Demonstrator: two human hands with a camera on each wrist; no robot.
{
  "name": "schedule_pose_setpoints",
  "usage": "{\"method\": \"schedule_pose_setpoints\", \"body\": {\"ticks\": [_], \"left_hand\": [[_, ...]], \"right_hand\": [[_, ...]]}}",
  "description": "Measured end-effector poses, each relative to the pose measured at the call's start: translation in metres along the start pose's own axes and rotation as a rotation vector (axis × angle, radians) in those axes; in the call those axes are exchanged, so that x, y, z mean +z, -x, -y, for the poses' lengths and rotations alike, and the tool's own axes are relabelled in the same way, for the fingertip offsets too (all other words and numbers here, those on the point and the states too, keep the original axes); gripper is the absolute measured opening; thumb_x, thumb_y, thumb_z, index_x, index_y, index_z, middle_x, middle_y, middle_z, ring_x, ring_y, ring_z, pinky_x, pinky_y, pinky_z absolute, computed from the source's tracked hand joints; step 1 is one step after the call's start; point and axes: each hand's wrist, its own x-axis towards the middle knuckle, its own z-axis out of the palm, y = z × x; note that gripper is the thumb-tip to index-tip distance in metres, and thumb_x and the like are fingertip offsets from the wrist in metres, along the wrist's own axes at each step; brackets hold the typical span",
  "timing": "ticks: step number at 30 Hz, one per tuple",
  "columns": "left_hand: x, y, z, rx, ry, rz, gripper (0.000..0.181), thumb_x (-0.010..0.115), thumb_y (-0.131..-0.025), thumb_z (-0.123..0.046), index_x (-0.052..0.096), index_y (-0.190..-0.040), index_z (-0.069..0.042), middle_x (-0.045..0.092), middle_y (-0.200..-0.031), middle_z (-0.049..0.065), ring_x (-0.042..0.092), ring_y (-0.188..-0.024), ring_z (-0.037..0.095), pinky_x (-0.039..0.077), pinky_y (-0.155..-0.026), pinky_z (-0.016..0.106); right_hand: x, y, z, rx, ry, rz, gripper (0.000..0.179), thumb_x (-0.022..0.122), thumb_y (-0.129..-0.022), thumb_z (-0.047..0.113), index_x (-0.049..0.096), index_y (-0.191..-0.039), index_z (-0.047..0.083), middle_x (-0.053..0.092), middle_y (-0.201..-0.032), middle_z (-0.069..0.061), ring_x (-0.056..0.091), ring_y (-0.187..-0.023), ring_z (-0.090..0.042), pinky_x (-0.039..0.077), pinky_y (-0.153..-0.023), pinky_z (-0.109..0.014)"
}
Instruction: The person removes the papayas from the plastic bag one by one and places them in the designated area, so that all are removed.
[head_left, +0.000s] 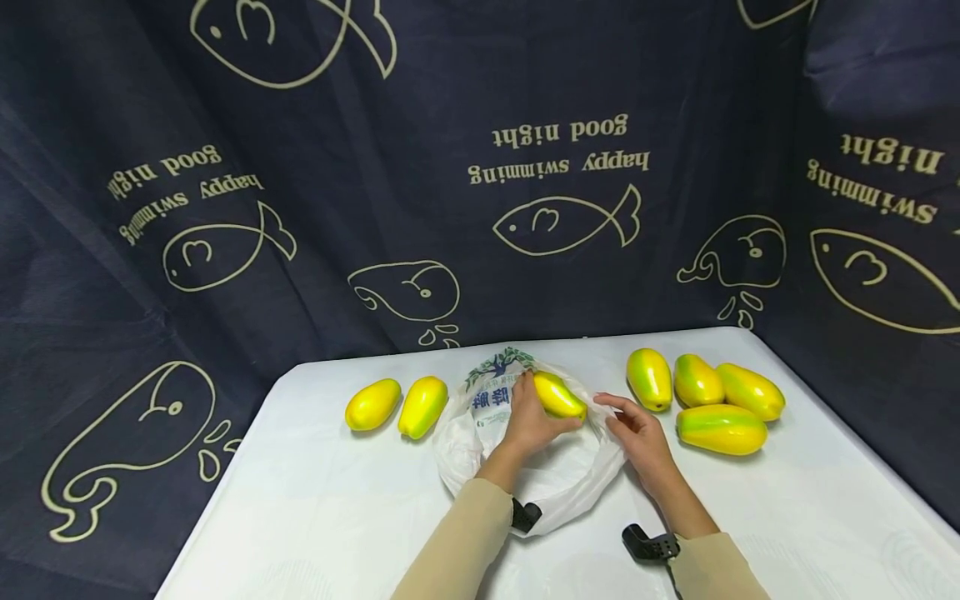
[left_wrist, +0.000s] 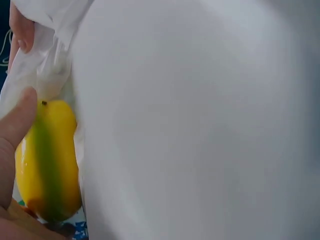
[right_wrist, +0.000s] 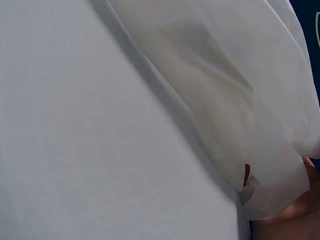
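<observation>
A yellow-green papaya (head_left: 558, 395) lies in the grip of my left hand (head_left: 531, 422), over the mouth of a white plastic bag (head_left: 457, 450). The left wrist view shows the thumb along one side of this papaya (left_wrist: 57, 160), its stem end toward the top. My right hand (head_left: 643, 435) holds the bag's right rim with bent fingers. Thin bag film (right_wrist: 275, 165) partly covers those fingers in the right wrist view. The bag sits opened wide on the table, green and blue print on its far inner side.
Two papayas lie left of the bag, the nearer one (head_left: 423, 407) close to its edge. Several more, such as the front papaya (head_left: 722, 429), are grouped at the right. A white cloth covers the table (head_left: 322, 517); a dark printed curtain (head_left: 420, 200) hangs behind it.
</observation>
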Motion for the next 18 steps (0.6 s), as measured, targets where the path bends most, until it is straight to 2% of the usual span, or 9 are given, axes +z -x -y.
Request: {"method": "schedule_pose_setpoints", "body": {"ticks": [6, 18], "left_hand": [[0.0042, 0.0005, -0.0027, -0.025, -0.041, -0.030, 0.122, 0.091, -0.068, -0.037, 0.017, -0.157, 0.002, 0.022, -0.162, 0.022, 0.025, -0.150, 0.038, 0.031, -0.122, 0.046], [0.0062, 0.0010, -0.0031, -0.008, -0.037, -0.043, 0.115, 0.090, -0.069, -0.031, 0.021, -0.154, 0.002, 0.028, -0.156, 0.022, 0.034, -0.144, 0.035, 0.036, -0.119, 0.043]], "right_hand": [[-0.0010, -0.0004, 0.0011, 0.001, -0.004, 0.006, 0.033, 0.057, -0.100, 0.008, 0.064, -0.132, 0.008, 0.057, -0.144, -0.012, 0.047, -0.118, 0.012, 0.037, -0.094, -0.004], [0.0002, 0.0001, 0.0010, -0.010, -0.005, -0.003, 0.033, 0.057, -0.099, 0.007, 0.064, -0.131, 0.007, 0.058, -0.144, -0.014, 0.047, -0.117, 0.014, 0.037, -0.094, -0.003]]}}
